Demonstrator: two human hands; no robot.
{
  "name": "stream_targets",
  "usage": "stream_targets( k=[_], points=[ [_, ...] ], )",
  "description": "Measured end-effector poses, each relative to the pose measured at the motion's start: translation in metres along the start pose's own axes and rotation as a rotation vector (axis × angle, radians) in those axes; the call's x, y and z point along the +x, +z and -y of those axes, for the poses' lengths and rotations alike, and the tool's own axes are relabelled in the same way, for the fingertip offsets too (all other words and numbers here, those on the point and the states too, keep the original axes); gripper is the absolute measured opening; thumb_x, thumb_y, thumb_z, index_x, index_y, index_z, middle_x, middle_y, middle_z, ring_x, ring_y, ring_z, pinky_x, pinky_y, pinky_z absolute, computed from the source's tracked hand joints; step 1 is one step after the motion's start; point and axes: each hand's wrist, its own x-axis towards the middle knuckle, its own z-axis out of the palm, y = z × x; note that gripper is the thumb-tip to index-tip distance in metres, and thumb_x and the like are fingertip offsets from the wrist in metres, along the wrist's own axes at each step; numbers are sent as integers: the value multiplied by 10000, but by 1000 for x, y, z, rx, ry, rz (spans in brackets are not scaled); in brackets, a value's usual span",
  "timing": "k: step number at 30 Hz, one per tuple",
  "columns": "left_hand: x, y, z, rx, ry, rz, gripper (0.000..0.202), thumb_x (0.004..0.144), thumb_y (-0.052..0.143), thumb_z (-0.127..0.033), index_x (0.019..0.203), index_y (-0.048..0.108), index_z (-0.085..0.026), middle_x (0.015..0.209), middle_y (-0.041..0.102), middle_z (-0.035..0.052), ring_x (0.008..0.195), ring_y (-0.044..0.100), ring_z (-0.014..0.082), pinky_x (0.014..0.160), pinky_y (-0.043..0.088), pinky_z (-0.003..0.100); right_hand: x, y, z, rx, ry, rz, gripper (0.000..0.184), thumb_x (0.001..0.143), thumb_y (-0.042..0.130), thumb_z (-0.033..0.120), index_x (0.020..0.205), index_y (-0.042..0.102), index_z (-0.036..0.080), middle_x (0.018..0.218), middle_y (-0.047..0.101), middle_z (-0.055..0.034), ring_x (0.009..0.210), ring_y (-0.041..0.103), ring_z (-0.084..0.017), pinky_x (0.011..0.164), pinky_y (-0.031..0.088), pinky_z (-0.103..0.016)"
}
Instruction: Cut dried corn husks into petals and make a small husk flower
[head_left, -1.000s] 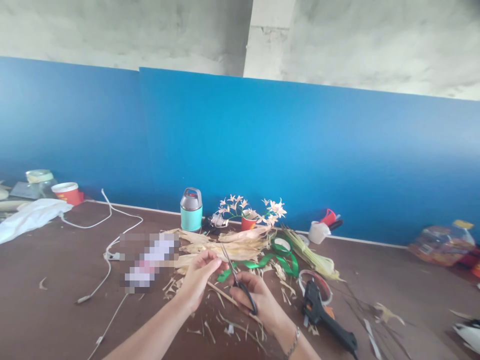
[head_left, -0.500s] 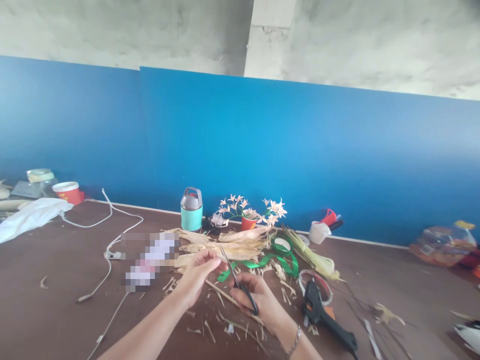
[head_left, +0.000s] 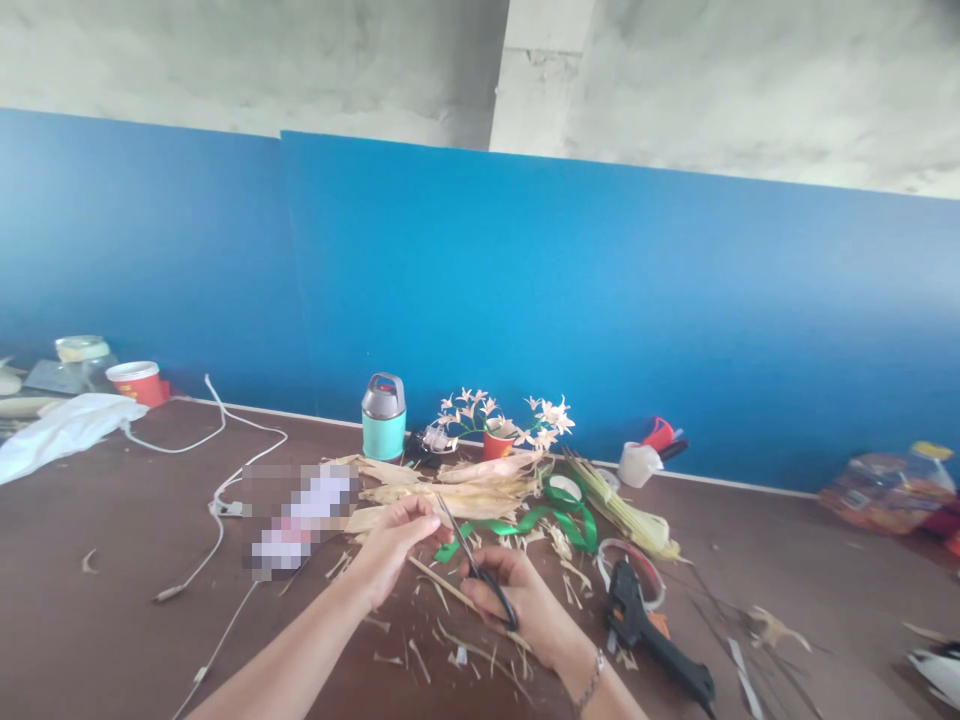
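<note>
My right hand (head_left: pixel 517 600) is closed round the black handles of a pair of scissors (head_left: pixel 474 562), whose blades point up and left toward my left hand. My left hand (head_left: pixel 395 543) pinches a small pale piece of dried husk (head_left: pixel 437 523) at the blade tips. Both hands hover over a brown table (head_left: pixel 112 560) littered with husk scraps (head_left: pixel 442 640). A pile of dried corn husks (head_left: pixel 457 485) lies just behind the hands, with a green ribbon (head_left: pixel 555 515) to its right.
A black glue gun (head_left: pixel 649 630) lies right of my right hand, beside a tape roll (head_left: pixel 630 560). At the blue wall stand a teal container (head_left: pixel 383 418), a pot of husk flowers (head_left: pixel 499 425) and a white cup (head_left: pixel 637 463). White cable (head_left: pixel 217 480) runs on the left.
Hardly anything has changed: both hands have edged slightly left and down in view, with the scissors still at the husk piece.
</note>
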Motion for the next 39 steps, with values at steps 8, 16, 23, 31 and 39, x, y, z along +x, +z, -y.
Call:
stream_targets(
  k=[8,16,23,31,39],
  points=[
    [1,-4,-1,5,-18,54,163,669,667,-228,619,523,-170,649,651,5,657,607,153,649,450,272,-1,-1,1,28,36,28,337,602,775,377,771,603,141,493,454,78,383,305,-17,349,202,-152],
    [3,-8,2,6,-26,93,120,695,641,-219,631,554,-169,644,648,4,661,608,155,650,453,274,-3,-4,1,-68,66,-8,334,620,754,407,778,618,145,500,474,70,379,342,-25,359,209,-162],
    [1,-10,-1,59,-45,126,110,707,620,-215,623,572,-163,654,657,19,673,610,162,675,447,281,-8,-2,11,-185,79,-7,327,617,741,410,759,620,142,427,415,83,371,321,-36,347,195,-163],
    [3,-10,-2,354,-51,101,95,709,596,-256,662,581,-175,743,682,31,719,603,187,670,410,285,7,-30,3,-335,-105,-304,262,604,706,291,811,627,151,535,576,22,442,471,-110,421,362,-216],
    [4,-10,18,976,237,106,91,693,568,-214,650,648,-224,732,642,17,763,552,212,709,372,289,8,-34,-8,-772,-188,-313,300,594,511,74,846,650,158,749,687,-44,698,620,-193,633,447,-250]
  ],
)
